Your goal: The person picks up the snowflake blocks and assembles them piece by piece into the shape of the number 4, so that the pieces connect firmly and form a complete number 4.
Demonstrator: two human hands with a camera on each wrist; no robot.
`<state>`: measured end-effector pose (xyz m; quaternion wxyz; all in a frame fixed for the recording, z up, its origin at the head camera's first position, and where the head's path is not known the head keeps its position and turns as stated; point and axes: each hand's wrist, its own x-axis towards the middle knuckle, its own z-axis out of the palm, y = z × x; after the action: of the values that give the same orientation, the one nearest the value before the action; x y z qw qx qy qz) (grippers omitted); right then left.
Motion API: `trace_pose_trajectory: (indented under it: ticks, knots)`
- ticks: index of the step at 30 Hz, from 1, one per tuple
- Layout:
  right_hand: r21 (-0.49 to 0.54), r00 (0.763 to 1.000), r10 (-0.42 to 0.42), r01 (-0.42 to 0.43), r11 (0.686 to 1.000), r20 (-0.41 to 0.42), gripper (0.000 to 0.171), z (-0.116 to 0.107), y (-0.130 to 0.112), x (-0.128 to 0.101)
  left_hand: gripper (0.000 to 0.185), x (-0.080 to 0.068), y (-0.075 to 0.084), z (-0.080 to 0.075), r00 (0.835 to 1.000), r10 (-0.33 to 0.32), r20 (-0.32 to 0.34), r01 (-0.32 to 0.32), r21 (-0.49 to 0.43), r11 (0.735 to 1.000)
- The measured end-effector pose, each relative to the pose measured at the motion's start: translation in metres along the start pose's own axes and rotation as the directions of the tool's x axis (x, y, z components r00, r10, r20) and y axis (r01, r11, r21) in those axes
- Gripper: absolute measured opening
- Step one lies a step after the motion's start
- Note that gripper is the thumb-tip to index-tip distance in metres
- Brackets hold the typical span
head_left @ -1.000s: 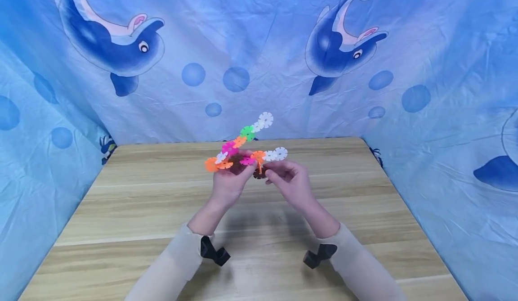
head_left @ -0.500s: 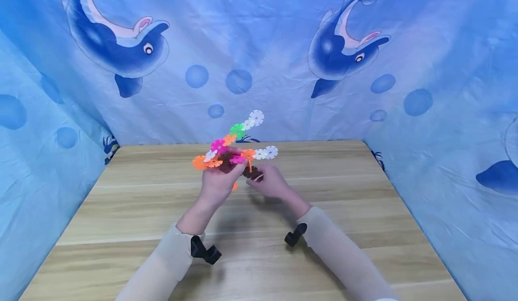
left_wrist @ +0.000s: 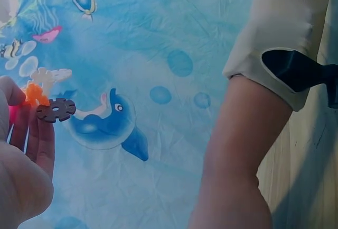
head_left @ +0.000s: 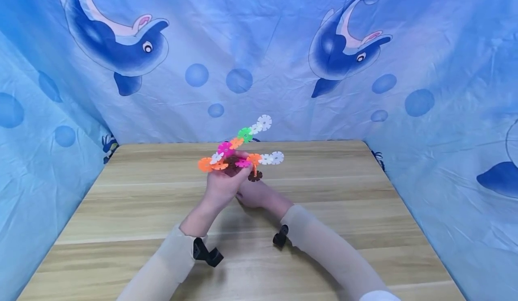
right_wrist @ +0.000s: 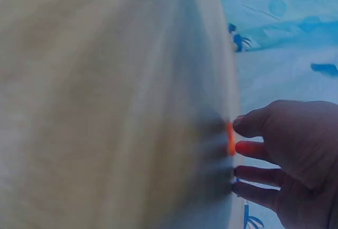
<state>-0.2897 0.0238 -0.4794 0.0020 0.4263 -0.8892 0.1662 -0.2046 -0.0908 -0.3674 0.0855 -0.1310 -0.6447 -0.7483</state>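
A chain of linked plastic snowflake discs (head_left: 245, 134) in orange, white, pink, green and brown is held up over the table by my left hand (head_left: 222, 186). Its thumb and fingers grip the chain around the brown and pink part, with two branches ending in white discs. A brown disc (left_wrist: 55, 111) sticks out beside the fingers in the left wrist view. My right hand (head_left: 252, 195) is low behind the left, its fingers hidden in the head view. In the right wrist view its fingertips are at an orange piece (right_wrist: 231, 139); whether they pinch it I cannot tell.
Below the hands is a wooden table (head_left: 141, 211). Blue curtains (head_left: 275, 35) printed with dolphins stand behind it and at both sides. Black wrist cameras (head_left: 207, 252) sit on the cuffs. A pale blur (right_wrist: 105, 102) covers much of the right wrist view.
My right hand has left the brown disc and moved leftward and down, under the left hand. The left hand shifted left, then slightly back right, still gripping the chain.
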Motion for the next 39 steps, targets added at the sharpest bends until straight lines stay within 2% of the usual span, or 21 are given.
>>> trace_pose_trajectory:
  ticks: [4, 8, 12, 15, 18, 20, 23, 26, 29, 34, 39]
  knots:
    - [0.014, 0.999, 0.012, -0.012, 1.0, -0.038, 0.032, 0.001, -0.003, -0.005, 0.027, -0.001, -0.001, 0.003, 0.999, 0.029, 0.016, -0.029, 0.001, 1.0]
    - [0.051, 0.997, 0.022, -0.018, 0.999, -0.077, 0.04, 0.001, 0.001, -0.012, 0.027, -0.002, -0.002, 0.005, 0.999, 0.044, 0.02, -0.045, 0.017, 0.999]
    - [0.005, 0.998, 0.047, -0.047, 0.999, -0.051, 0.045, -0.003, 0.007, -0.022, 0.026, -0.003, -0.001, 0.006, 0.998, 0.034, 0.046, -0.035, 0.013, 0.999]
    - [-0.018, 0.994, 0.107, -0.107, 0.994, 0.005, 0.029, -0.01, 0.013, -0.031, 0.026, -0.003, 0.0, 0.006, 0.998, 0.032, 0.06, -0.033, 0.013, 0.999]
    - [-0.001, 0.987, 0.153, -0.153, 0.988, 0.047, 0.009, -0.016, 0.023, -0.04, 0.026, -0.003, 0.001, 0.007, 0.998, 0.032, 0.046, -0.032, 0.016, 0.999]
    - [-0.001, 0.982, 0.18, -0.18, 0.984, 0.058, 0.005, -0.021, 0.032, -0.049, 0.025, -0.004, 0.003, 0.007, 0.999, 0.036, 0.036, -0.037, 0.027, 0.999]
    - [0.053, 0.971, 0.235, -0.237, 0.97, 0.04, 0.004, -0.034, 0.046, -0.062, 0.022, -0.004, 0.004, 0.007, 0.999, 0.049, 0.024, -0.05, 0.069, 0.996]
    - [0.123, 0.955, 0.295, -0.292, 0.949, -0.013, 0.011, -0.057, 0.057, -0.073, 0.022, -0.001, 0.003, 0.007, 0.999, 0.041, 0.025, -0.043, 0.114, 0.993]
    - [0.19, 0.934, 0.338, -0.314, 0.93, -0.114, 0.012, -0.087, 0.061, -0.08, 0.022, 0.002, 0.001, 0.007, 0.999, 0.031, 0.031, -0.035, 0.138, 0.99]
    - [0.263, 0.882, 0.356, -0.28, 0.923, -0.308, 0.008, -0.132, 0.054, -0.088, 0.027, 0.004, -0.003, 0.008, 0.998, 0.03, 0.059, -0.034, 0.07, 0.997]
    - [0.334, 0.828, 0.352, -0.214, 0.918, -0.437, 0.007, -0.153, 0.035, -0.095, 0.024, 0.002, -0.006, 0.008, 0.997, 0.042, 0.068, -0.045, 0.048, 0.998]
